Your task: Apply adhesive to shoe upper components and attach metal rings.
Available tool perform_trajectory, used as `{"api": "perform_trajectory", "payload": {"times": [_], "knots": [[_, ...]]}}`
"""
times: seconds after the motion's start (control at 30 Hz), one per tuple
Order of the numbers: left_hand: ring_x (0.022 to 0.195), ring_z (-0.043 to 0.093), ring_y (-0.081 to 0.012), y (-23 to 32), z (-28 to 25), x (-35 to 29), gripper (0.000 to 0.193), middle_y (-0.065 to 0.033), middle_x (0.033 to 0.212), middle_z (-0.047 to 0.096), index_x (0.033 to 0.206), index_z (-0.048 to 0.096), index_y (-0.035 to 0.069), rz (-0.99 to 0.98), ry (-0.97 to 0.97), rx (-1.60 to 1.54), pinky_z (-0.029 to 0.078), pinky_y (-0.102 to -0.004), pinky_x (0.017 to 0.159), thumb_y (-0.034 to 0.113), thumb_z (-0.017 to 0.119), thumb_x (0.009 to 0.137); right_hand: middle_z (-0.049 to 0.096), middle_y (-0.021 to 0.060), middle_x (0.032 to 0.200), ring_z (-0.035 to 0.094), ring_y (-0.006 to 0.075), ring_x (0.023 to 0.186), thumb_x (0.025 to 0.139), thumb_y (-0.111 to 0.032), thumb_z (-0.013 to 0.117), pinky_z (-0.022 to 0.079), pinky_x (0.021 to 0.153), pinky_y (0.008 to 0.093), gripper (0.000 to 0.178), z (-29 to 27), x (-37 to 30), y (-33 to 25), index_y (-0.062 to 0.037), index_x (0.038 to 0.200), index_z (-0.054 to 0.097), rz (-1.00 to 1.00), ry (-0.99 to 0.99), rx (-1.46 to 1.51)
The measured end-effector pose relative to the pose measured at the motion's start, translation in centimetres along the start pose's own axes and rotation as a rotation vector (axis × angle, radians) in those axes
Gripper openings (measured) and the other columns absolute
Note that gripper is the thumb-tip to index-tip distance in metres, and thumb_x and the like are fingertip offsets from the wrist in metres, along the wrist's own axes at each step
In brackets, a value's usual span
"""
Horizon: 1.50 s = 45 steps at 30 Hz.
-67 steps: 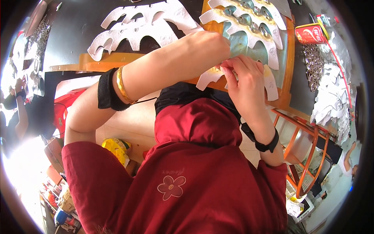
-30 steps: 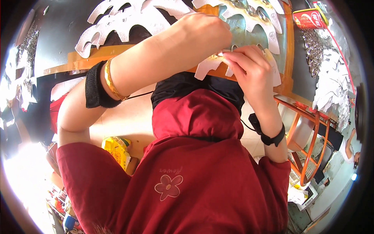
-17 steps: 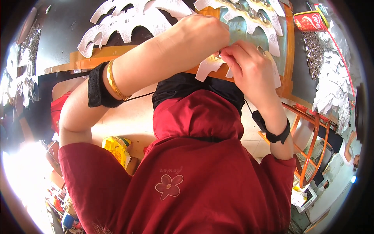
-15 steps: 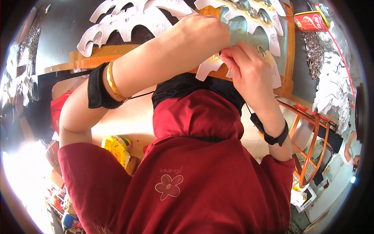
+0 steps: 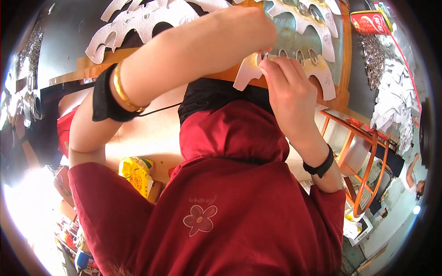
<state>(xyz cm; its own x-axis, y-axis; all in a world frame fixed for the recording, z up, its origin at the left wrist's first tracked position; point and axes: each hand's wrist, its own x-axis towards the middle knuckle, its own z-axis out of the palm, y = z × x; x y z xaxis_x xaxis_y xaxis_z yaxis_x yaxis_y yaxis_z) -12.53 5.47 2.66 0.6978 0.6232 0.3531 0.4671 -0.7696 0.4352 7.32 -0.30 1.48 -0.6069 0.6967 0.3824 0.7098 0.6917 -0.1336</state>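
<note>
A pale scalloped strip (image 5: 324,79) lies along the near table edge, with yellowish patches and oval metal loops (image 5: 313,56) standing on its upper side. My right hand (image 5: 292,89) is over its left part, thumb and fingertips pinched at a small upright metal loop (image 5: 265,55). My left hand (image 5: 254,28) reaches across from the left just above, bent down so that its fingertips meet the same spot. Most of its fingers are hidden behind its back. Farther up lies another pale strip with loops (image 5: 301,22). Beyond my left forearm rest more scalloped strips (image 5: 133,27).
The dark table (image 5: 64,43) has brown tape along its edge. At the right are a red tin (image 5: 369,22), a heap of metal pieces (image 5: 371,64) and a pile of white pieces (image 5: 391,99). An orange stool frame (image 5: 368,184) stands below right; a yellow bag (image 5: 136,175) sits below left.
My right hand has shifted slightly down and left, uncovering more loops on the near strip. My left forearm has moved a little; its hand still bends over the same spot.
</note>
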Motion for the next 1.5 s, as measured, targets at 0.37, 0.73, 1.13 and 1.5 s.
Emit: {"api": "perform_trajectory", "payload": {"times": [0.37,0.73,1.13,1.5], "knots": [[0.087,0.063,-0.0189,1.0,0.0,-1.9,0.022,0.0003,0.090,0.063,0.083,0.071,0.008,0.220,0.055,0.258,0.049,-0.0324,0.085,0.012,0.072,0.062,0.052,0.0043,0.082,0.055,0.0188,0.084,0.073,-0.004,0.066,0.050,0.068,0.0287,0.021,-1.1,0.2,-1.2,-0.0009,0.093,0.065,-0.014,-0.062,-0.097],[0.089,0.064,-0.0179,0.9,0.7,-2.1,0.024,-0.0009,0.090,0.063,0.080,0.070,0.007,0.350,0.119,0.436,0.048,-0.0319,0.084,0.013,0.071,0.057,0.053,0.0041,0.080,0.054,0.0181,0.083,0.070,-0.007,0.064,0.050,0.068,0.0284,0.020,-1.0,0.2,-1.4,-0.0013,0.090,0.067,0.000,-0.044,-0.083],[0.089,0.063,-0.0192,0.3,0.8,-3.3,0.036,-0.0028,0.098,0.064,0.097,0.071,0.007,0.292,0.110,0.387,0.046,-0.0310,0.076,0.017,0.075,0.062,0.053,0.0054,0.081,0.052,0.0189,0.085,0.069,-0.009,0.063,0.048,0.072,0.0293,0.015,-0.8,0.1,-1.6,-0.0030,0.083,0.064,0.010,-0.080,-0.085],[0.098,0.059,-0.0207,6.1,2.1,-4.4,0.036,-0.0041,0.111,0.061,0.107,0.064,-0.001,-0.116,-0.015,0.342,0.048,-0.0326,0.080,0.006,0.070,0.072,0.054,0.0051,0.085,0.053,0.0192,0.087,0.071,-0.007,0.064,0.048,0.072,0.0297,0.016,-1.5,0.4,-1.2,-0.0019,0.086,0.065,-0.006,-0.096,-0.059]]}}
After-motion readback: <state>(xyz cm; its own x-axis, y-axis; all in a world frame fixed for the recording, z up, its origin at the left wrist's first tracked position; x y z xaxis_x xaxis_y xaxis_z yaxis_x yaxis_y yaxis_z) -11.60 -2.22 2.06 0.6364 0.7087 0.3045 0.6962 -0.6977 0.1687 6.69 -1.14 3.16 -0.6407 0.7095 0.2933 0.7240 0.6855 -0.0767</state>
